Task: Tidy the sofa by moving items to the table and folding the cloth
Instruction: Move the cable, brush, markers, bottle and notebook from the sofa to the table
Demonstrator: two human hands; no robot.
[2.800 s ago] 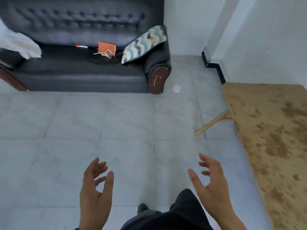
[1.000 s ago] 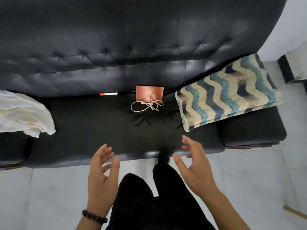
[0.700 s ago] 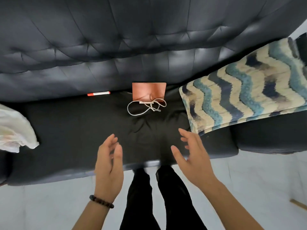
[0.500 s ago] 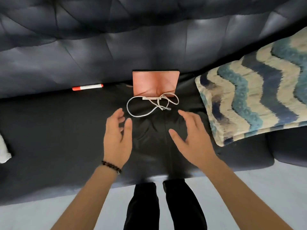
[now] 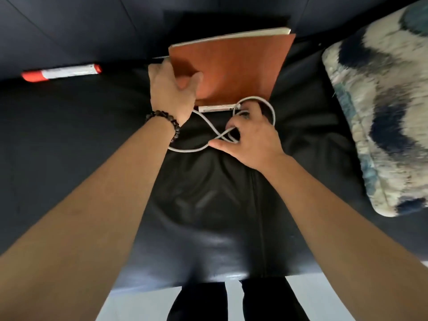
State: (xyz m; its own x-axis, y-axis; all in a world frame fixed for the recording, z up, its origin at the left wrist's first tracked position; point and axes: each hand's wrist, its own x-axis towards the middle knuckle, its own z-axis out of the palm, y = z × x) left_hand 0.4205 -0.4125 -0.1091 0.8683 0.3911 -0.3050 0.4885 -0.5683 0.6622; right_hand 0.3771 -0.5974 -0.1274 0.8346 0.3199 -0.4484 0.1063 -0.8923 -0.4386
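Observation:
An orange-brown notebook leans against the backrest of the black leather sofa. My left hand grips the notebook's left edge, thumb on the cover. In front of the notebook lies a looped white cable with a white connector end. My right hand is curled on the cable's loops, fingers pinching them. A red-and-white marker lies at the seat's back, left of the notebook. The cloth is out of view.
A cushion with a blue and cream wave pattern lies on the seat to the right. My dark-trousered legs stand against the sofa's front edge on a pale tiled floor.
I have leaned in closer to the sofa. Both hands moved forward from above the seat: the left took hold of the notebook, the right closed on the cable.

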